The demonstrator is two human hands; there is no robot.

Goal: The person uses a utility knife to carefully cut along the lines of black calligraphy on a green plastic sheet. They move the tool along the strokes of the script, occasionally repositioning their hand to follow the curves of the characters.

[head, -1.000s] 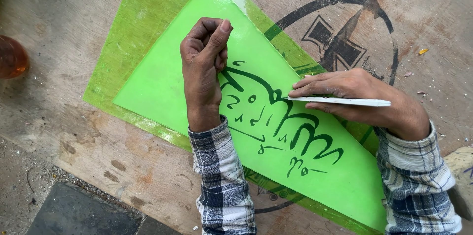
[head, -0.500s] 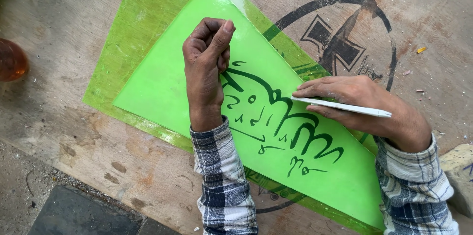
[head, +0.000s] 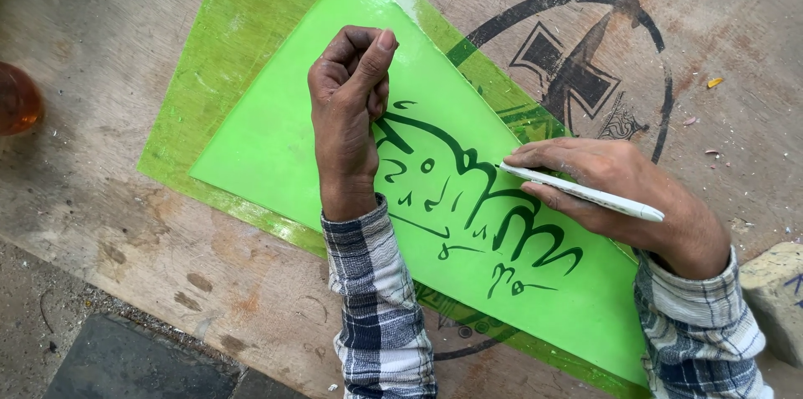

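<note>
A: I see the green sheet (head: 276, 140) lying mid-board, dark lettering near right. Left hand (head: 347, 115), fingers curled together, pins it from sliding.

B: Right hand (head: 619, 190)?

A: Clamped on a white pen (head: 581, 192), tip at the strokes. Since a second ago it tilted slightly; sheet unmoved on the wooden board (head: 125, 223).

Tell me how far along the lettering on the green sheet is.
Done: dark curved strokes already cover the middle of the bright green plastic sheet. In hand: the right hand holds a white pen-like tool, tip at the strokes' upper edge; the left hand rests curled on the sheet. Left: cannot tell; much of the sheet is bare.
</note>
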